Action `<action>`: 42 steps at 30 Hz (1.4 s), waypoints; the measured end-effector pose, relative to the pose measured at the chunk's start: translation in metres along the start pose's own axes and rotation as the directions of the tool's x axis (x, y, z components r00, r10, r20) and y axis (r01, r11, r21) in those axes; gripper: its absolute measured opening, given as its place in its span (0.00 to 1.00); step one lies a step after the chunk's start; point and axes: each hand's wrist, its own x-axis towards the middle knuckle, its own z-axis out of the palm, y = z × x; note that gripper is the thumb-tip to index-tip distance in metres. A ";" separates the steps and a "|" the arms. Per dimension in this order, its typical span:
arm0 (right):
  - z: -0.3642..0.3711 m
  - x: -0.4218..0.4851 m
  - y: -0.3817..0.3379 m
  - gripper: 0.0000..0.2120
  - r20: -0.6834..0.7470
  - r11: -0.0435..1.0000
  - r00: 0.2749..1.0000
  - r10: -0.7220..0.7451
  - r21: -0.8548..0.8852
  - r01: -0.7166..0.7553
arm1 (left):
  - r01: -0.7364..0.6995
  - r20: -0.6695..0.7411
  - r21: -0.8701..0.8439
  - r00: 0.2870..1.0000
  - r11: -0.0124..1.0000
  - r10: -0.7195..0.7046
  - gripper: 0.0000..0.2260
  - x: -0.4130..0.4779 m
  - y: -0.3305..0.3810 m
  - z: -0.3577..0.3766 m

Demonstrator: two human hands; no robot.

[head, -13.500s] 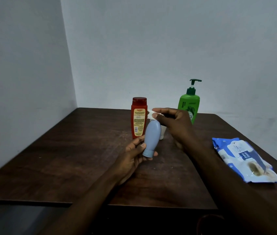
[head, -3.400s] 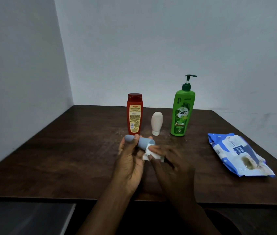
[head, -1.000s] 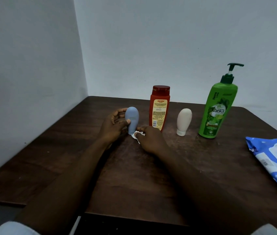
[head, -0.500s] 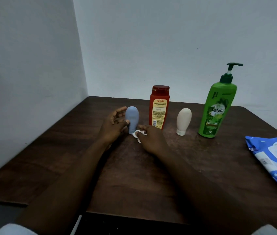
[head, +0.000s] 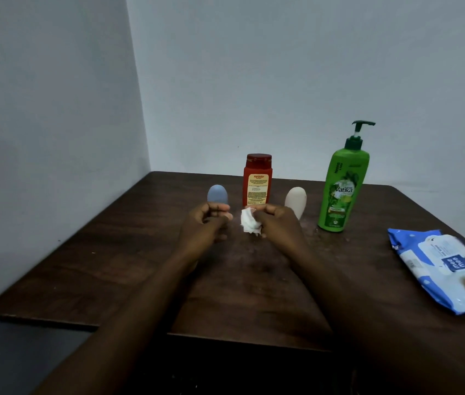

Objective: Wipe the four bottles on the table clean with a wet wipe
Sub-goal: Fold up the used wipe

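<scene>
likely a home room: dark wooden table (head: 68,275) in a bare white corner (head: 140,109) beyond the left hand (head: 205,226); green pump bottle (head: 342,189) and wipes pack (head: 447,266) right of the right hand (head: 276,226).

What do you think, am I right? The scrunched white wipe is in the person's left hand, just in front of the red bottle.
Not quite. The head view shows the scrunched white wipe pinched in the right hand, not the left hand. The rest is right: it is just in front of the red bottle.
</scene>
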 end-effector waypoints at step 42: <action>-0.074 -0.115 0.022 0.10 -0.075 0.946 0.997 -0.023 0.320 0.046 | 0.136 0.223 -0.208 0.971 0.969 -0.088 0.08 -0.103 0.026 0.072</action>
